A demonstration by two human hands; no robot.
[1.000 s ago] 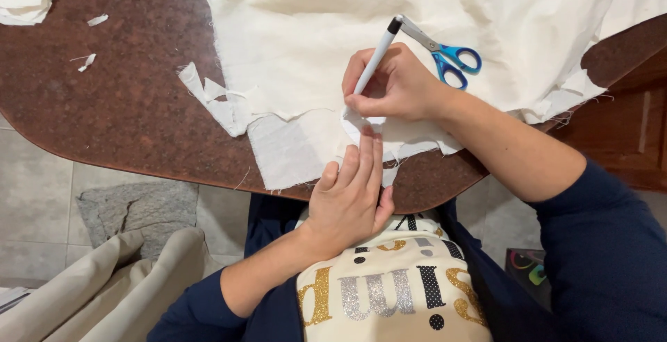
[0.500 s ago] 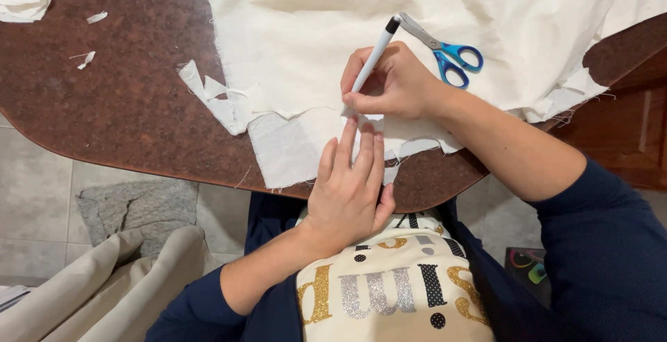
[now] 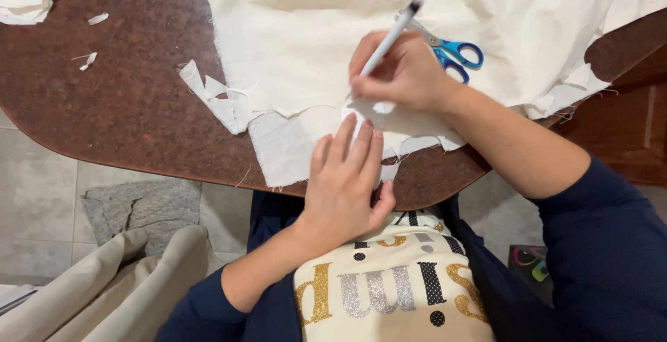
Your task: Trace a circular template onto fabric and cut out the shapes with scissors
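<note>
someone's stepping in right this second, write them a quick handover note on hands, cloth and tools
Right hand: grips a pen, tip down on the cream cloth at a small white piece.
Left hand: flat, fingers pressing that piece and the cloth near the table edge.
Blue-handled scissors: lying on the cloth behind the right hand, untouched.
Offcuts: loose strips left of the cloth.
Done: some cutting, judging by the offcuts.
Left: marking in progress; pen lines not visible.

- Cream cloth (image 3: pixel 431 9), plain and unpatterned.
- Reddish-brown speckled table (image 3: pixel 132 85).
- Scissors (image 3: pixel 451 54) with bright blue handles.
- White pen (image 3: pixel 389 40), black-capped.
- Navy sleeves (image 3: pixel 611 245).
- Pale grey floor tiles (image 3: pixel 42 182).
</note>
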